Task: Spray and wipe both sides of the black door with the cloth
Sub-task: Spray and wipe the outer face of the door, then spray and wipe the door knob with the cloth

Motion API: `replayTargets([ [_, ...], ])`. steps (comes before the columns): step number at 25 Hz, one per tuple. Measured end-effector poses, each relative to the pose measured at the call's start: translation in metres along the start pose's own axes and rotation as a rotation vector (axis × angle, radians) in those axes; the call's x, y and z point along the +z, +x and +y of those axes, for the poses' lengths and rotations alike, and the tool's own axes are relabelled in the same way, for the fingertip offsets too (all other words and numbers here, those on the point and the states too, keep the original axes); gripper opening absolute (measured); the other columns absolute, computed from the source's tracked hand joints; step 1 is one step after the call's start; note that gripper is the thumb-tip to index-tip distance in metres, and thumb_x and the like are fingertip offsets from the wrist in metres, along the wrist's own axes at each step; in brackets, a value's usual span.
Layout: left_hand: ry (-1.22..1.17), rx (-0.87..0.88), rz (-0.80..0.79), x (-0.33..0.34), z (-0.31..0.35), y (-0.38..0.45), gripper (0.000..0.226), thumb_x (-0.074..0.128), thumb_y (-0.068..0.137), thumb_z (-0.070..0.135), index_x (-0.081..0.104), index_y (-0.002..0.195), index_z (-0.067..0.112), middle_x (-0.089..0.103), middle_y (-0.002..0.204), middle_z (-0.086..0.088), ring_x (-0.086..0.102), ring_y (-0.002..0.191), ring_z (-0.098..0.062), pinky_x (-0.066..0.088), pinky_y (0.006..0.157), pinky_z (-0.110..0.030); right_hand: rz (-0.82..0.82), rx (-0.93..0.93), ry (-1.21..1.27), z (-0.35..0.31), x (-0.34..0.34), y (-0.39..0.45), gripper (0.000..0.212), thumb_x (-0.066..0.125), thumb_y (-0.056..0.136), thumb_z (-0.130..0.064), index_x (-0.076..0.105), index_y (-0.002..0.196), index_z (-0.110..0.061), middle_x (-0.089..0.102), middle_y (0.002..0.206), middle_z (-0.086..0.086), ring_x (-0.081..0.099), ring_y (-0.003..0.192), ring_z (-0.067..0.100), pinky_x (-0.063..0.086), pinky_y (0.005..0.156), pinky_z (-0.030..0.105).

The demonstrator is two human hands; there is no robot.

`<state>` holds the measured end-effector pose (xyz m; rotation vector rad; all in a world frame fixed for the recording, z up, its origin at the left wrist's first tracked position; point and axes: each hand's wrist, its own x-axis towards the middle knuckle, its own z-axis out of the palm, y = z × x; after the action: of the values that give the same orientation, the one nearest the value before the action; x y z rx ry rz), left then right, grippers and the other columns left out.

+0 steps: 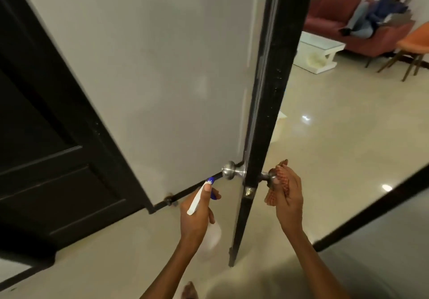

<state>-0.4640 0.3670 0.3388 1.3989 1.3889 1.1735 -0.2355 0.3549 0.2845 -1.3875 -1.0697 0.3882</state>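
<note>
Fig.: black door [267,103] seen edge-on at centre, standing ajar; latch edge faces the camera, w/ one steel knob [228,170] on the left face and a second knob [269,176] on the right face. The left face itself is hidden behind the edge; what shows left of it is pale wall [144,66] and another dark panelled door [46,150].

Cloth [279,184], reddish patterned, is bunched in the right hand [286,196], whose grip is curled round it and presses it against the right-side knob. Left hand [197,210] holds the spray bottle [202,195]: fingers wrapped on the body, white neck and blue nozzle aimed toward the left knob, just beside it. Whether the trigger is pulled cannot be told.

Progress (judgement): work appears to be at the hardware/edge stage, approx. mid-task at best. No wet sheen or streaks can be read on either broad face from this angle, so which side is done, if any, cannot be told. Both faces should be counted as still to confirm; the right face looks the nearer one to wipe next.

Surroundings: glossy beige floor [336,136]; beyond the door a white low table [319,52], a red sofa [329,8] w/ a seated person [380,13], and an orange chair [415,41]. The wearer's bare foot [190,290] shows at the bottom edge.
</note>
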Motion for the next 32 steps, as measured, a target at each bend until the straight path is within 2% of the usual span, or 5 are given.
replayTargets([
  [5,0.008,0.026,-0.206,0.053,0.013,0.004,0.049,0.038,0.098,0.054,0.071,0.080,0.021,0.073,0.083,0.010,0.062,0.051,-0.022,0.054,0.057,-0.030,0.250,0.235,0.071,0.006,-0.069,-0.023,0.037,0.051,0.106,-0.025,0.048,0.142,-0.030,0.061,0.127,-0.001,0.069,0.099,0.008,0.060,0.080,0.026],
  [13,-0.064,0.092,-0.548,0.147,0.031,0.038,0.047,0.040,0.099,0.048,0.072,0.078,0.020,0.073,0.076,0.006,0.059,0.049,-0.019,0.051,0.054,-0.028,0.601,0.346,0.053,0.023,-0.119,-0.016,0.027,0.047,0.105,-0.036,0.053,0.121,-0.016,0.068,0.089,0.007,0.066,0.072,0.029,0.058,0.068,0.052],
  [18,-0.130,-0.043,-0.742,0.194,0.040,0.081,0.039,0.050,0.092,0.044,0.070,0.078,0.014,0.067,0.058,0.007,0.060,0.050,-0.004,0.048,0.057,-0.017,0.875,0.362,-0.167,0.035,-0.106,0.005,0.046,0.054,0.101,-0.050,0.056,0.131,-0.015,0.061,0.122,0.015,0.064,0.109,0.032,0.055,0.096,0.054],
  [23,-0.069,-0.016,-0.969,0.225,0.061,0.121,0.038,0.050,0.093,0.045,0.063,0.071,0.017,0.053,0.041,0.008,0.051,0.040,-0.003,0.043,0.046,-0.011,1.036,0.413,-0.167,0.031,-0.097,0.012,0.041,0.054,0.098,-0.062,0.064,0.112,-0.025,0.065,0.107,0.009,0.068,0.096,0.028,0.057,0.090,0.058],
  [32,-0.061,0.016,-1.424,0.257,0.063,0.143,0.062,0.042,0.082,0.062,0.070,0.086,0.006,0.064,0.058,-0.004,0.051,0.041,-0.012,0.046,0.049,-0.024,1.256,0.393,0.568,-0.008,-0.069,0.018,0.052,0.059,0.098,-0.045,0.057,0.136,-0.010,0.067,0.117,0.019,0.067,0.106,0.040,0.054,0.098,0.057],
])
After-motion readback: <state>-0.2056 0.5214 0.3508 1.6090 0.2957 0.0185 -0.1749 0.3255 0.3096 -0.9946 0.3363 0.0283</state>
